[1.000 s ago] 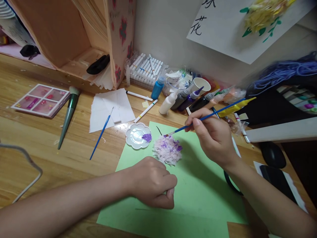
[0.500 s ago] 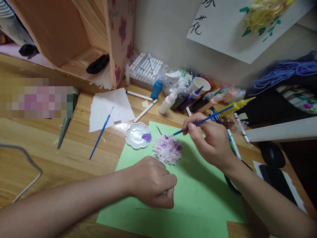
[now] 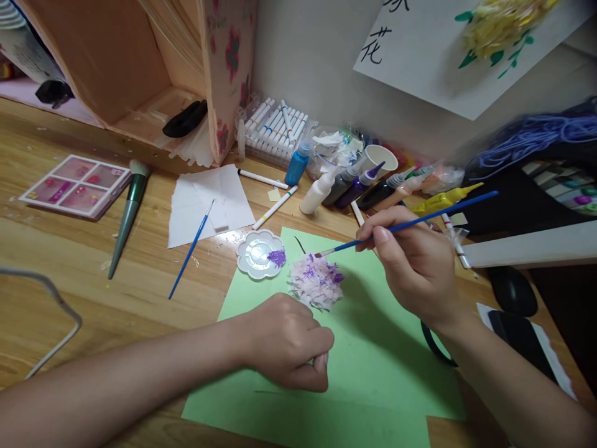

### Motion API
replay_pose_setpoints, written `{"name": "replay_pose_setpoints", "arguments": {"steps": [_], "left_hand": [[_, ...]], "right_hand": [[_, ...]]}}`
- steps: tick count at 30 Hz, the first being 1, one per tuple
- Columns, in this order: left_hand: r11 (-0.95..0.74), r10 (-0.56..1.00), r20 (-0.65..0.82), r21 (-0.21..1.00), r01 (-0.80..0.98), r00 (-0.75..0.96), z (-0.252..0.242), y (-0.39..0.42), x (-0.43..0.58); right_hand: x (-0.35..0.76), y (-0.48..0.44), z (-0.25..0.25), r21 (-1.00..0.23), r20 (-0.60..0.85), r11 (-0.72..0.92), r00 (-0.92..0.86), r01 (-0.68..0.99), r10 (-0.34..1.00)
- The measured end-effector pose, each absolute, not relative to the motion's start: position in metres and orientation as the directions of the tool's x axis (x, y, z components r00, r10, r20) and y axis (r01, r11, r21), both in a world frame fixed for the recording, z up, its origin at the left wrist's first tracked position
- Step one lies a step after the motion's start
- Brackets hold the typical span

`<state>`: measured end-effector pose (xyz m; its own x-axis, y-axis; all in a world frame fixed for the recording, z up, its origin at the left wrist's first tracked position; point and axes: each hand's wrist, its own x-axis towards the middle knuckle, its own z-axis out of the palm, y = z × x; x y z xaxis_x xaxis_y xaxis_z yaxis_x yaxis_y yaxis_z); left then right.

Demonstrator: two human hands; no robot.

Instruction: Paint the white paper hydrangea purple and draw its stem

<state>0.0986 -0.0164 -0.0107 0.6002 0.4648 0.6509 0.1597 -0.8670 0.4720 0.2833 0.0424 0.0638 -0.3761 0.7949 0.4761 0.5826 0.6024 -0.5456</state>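
Observation:
A blue-handled paintbrush (image 3: pixel 413 223) is pinched between the thumb and fingers of my right hand (image 3: pixel 410 264). Its bristle tip is at the upper edge of a ruffled paper flower (image 3: pixel 317 283), pale pink-white with purple paint on its upper part. The flower lies on a sheet of green paper (image 3: pixel 373 373). Closed in a fist, my left hand (image 3: pixel 291 345) rests on the green paper just below the flower, with nothing visible in it. Left of the flower, a white scalloped paint palette (image 3: pixel 254 252) holds a patch of purple paint.
A second paintbrush (image 3: pixel 190 252) lies partly on torn white paper (image 3: pixel 186 199). Paint bottles (image 3: pixel 317 194), a paper cup (image 3: pixel 380 160) and a marker case (image 3: pixel 275 127) line the wall. At left are a makeup brush (image 3: pixel 128 224) and a pink box (image 3: pixel 77 185). A mouse (image 3: pixel 513 289) sits right.
My right hand has shifted right and slightly down, and the brush lies at a lower slant, its tip slightly further right and up on the flower. My left hand stays put.

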Motion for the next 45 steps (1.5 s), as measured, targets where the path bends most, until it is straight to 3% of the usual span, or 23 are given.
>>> {"name": "replay_pose_setpoints", "arguments": {"steps": [7, 14, 19, 24, 38, 43, 45], "left_hand": [[-0.869, 0.466, 0.652, 0.463, 0.173, 0.598, -0.01, -0.016, 0.099], [-0.87, 0.464, 0.635, 0.459, 0.182, 0.617, -0.012, -0.017, 0.098], [-0.872, 0.457, 0.631, 0.455, 0.178, 0.627, -0.012, -0.017, 0.098], [-0.866, 0.462, 0.631, 0.471, 0.165, 0.623, -0.011, -0.017, 0.098], [-0.883, 0.44, 0.609, 0.427, 0.194, 0.66, -0.012, -0.015, 0.097], [-0.89, 0.428, 0.606, 0.41, 0.198, 0.67, -0.013, -0.016, 0.096], [-0.894, 0.422, 0.587, 0.396, 0.209, 0.691, -0.013, -0.016, 0.095]], "right_hand": [[0.274, 0.05, 0.06, -0.557, 0.388, 0.588, -0.442, 0.587, 0.809], [0.276, 0.052, 0.059, -0.707, 0.345, 0.47, -0.323, 0.528, 0.881], [0.273, 0.054, 0.056, -0.697, 0.257, 0.432, -0.364, 0.572, 0.895], [0.277, 0.055, 0.055, -0.727, 0.314, 0.421, -0.283, 0.542, 0.906], [0.281, 0.053, 0.056, -0.756, 0.249, 0.369, -0.284, 0.54, 0.926], [0.287, 0.049, 0.052, -0.804, 0.282, 0.353, -0.217, 0.478, 0.935], [0.293, 0.045, 0.05, -0.849, 0.3, 0.32, -0.115, 0.42, 0.947]]}}
